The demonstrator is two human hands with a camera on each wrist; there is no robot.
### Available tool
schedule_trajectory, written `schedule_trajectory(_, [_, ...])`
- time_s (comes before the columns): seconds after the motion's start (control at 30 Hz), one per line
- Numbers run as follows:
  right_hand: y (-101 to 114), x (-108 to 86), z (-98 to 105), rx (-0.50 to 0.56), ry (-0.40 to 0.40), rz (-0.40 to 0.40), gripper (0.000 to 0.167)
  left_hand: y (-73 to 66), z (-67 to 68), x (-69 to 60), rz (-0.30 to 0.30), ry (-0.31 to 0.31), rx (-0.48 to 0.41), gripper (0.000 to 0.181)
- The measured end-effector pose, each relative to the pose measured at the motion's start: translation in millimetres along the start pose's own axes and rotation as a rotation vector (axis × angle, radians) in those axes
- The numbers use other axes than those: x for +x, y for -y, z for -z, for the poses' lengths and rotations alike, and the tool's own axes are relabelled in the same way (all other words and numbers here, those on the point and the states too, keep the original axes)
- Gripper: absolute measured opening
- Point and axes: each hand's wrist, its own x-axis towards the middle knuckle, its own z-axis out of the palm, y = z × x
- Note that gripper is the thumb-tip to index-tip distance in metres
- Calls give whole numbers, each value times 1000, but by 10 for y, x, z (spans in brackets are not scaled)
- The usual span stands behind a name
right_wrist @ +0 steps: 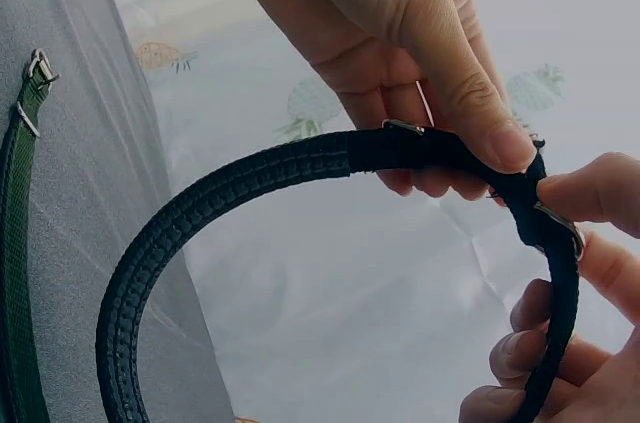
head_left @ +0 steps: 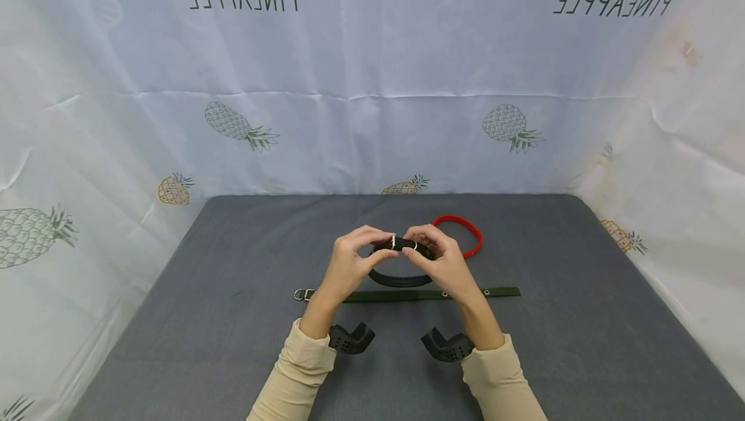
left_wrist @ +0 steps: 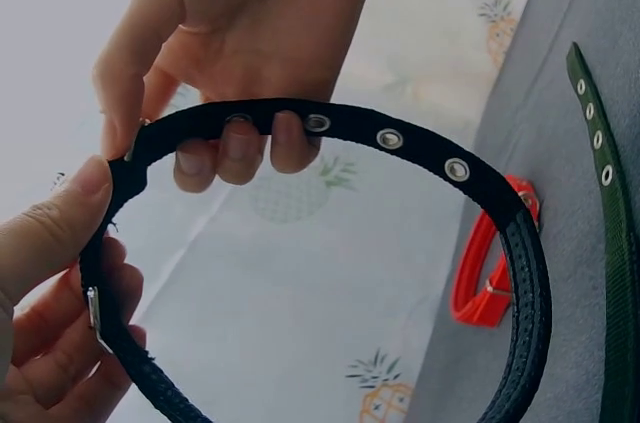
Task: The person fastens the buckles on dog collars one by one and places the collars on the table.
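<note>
A black collar [head_left: 401, 281] is held up in a closed loop above the table, with a padded lower part. My left hand [head_left: 349, 260] pinches it near a metal buckle [head_left: 393, 242], thumb and fingers on either side of the band. From the other side my right hand [head_left: 440, 258] pinches the same band close by, next to a second metal fitting [right_wrist: 562, 228]. The left wrist view shows metal eyelets [left_wrist: 390, 138] along the strap, with right fingertips curled under it. Fingers partly hide where the strap passes through the buckle.
A green collar [head_left: 384, 296] lies stretched out on the grey table [head_left: 233, 343] below the hands, its buckle end to the left. Behind the right hand lies a red collar [head_left: 474, 230] in a loop. Pineapple-print curtains [head_left: 372, 143] surround the table.
</note>
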Motion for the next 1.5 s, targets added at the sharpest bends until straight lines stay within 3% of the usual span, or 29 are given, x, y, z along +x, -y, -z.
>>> schedule_trajectory(0.5, [10, 9, -18, -14, 36, 10, 18, -9, -7, 0, 47, 51, 20, 24])
schedule_trajectory(0.87, [21, 2, -75, 14, 65, -21, 24, -16, -12, -17, 180, 91, -6, 22])
schedule_trajectory(1.27, [-27, 5, -86, 18, 43, 7, 26, -46, -29, -21, 277, 41, 0, 30])
schedule_trajectory(1.33, [-43, 6, -73, 28, 33, 23, 25, -38, -22, -18, 276, 51, -26, 33])
schedule_trajectory(1.5, [-59, 7, -52, 36, 9, 51, 24, -12, 8, -13, 195, 81, -76, 34])
